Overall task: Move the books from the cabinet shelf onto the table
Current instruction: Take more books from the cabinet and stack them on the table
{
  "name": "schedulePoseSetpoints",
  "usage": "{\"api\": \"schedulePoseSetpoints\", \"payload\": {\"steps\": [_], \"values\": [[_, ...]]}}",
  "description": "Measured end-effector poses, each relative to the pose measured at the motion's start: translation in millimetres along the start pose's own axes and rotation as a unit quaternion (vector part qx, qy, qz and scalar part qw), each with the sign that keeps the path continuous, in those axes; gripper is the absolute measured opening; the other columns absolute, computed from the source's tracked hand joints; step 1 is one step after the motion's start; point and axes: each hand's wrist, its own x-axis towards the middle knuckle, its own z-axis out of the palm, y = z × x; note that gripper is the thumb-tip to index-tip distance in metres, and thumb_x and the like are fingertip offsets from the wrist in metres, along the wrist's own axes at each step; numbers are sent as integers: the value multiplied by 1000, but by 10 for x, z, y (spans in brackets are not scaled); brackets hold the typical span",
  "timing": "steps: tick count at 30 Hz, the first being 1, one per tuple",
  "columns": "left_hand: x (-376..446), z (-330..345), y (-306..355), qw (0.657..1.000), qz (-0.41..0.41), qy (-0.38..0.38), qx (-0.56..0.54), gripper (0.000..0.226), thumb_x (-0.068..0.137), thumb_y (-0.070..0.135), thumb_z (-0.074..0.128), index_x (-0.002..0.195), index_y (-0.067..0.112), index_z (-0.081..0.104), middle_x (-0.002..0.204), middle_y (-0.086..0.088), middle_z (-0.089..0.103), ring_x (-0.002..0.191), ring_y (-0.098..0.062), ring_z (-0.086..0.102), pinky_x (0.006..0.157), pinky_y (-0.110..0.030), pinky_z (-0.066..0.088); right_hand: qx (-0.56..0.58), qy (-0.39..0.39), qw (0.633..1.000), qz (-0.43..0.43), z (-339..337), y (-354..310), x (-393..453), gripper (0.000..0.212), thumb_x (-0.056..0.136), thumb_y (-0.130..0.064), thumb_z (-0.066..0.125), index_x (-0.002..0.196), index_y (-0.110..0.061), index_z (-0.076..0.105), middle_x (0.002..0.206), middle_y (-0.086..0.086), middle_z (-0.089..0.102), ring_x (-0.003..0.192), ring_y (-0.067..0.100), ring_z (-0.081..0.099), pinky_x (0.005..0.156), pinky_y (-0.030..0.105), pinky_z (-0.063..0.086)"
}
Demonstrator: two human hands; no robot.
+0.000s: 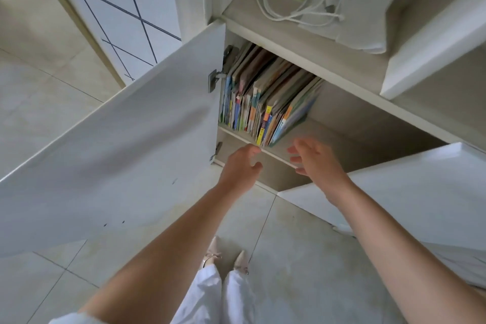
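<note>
Cabinet shelf (313,137), leaning books (265,97) upright

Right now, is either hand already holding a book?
No, the left hand and the right hand are both open and empty, just in front of the books standing on the cabinet shelf.

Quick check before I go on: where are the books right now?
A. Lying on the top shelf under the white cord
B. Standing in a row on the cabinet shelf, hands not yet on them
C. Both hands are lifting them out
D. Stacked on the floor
B: the books stand in a leaning row on the cabinet shelf, with the left hand and right hand open just in front, touching none.
</note>
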Motion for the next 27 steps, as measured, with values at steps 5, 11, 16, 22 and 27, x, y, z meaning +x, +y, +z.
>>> {"api": "schedulePoseSetpoints", "payload": {"steps": [5, 11, 16, 22, 27], "values": [[444, 249, -27, 998, 8, 55, -30, 40, 93, 12, 58, 133, 12, 51, 134, -3, 58, 126, -17, 52, 101, -26, 40, 117, 22, 989, 85, -109, -131, 559, 13, 100, -28, 47, 109, -21, 52, 101, 1, 63, 100, 22, 63, 90, 40, 54], [901, 526, -26, 990, 40, 119, -57, 42, 95, 14, 57, 136, 12, 49, 136, -4, 56, 125, -18, 54, 102, -26, 41, 163, 24, 975, 149, -230, -267, 1218, 42, 93, -32, 59, 129, -13, 47, 117, 16, 59, 98, 31, 64, 75, 43, 59], [1096, 729, -110, 982, 48, 180, -40, 49, 94, 15, 57, 141, 13, 43, 137, -4, 54, 128, -17, 50, 101, -21, 34, 100, 13, 985, 141, -142, -191, 1534, 48, 89, -31, 65, 129, -12, 44, 101, 11, 59, 93, 29, 63, 66, 41, 59], [1175, 866, -117, 981, 42, 179, -57, 54, 93, 14, 58, 143, 10, 41, 139, -7, 50, 131, -20, 47, 108, -36, 41, 58, 23, 986, 156, -46, -229, 1723, 49, 84, -30, 71, 121, -10, 47, 103, 11, 60, 84, 26, 63, 53, 41, 54], [1222, 937, -149, 978, 34, 186, -93, 48, 85, 11, 63, 130, 15, 47, 128, -1, 54, 114, -17, 56, 88, -30, 51, 53, 41, 984, 166, 75, -201, 1835, 68, 78, -32, 77, 130, -9, 38, 109, 12, 57, 83, 31, 63, 66, 52, 55]]}}
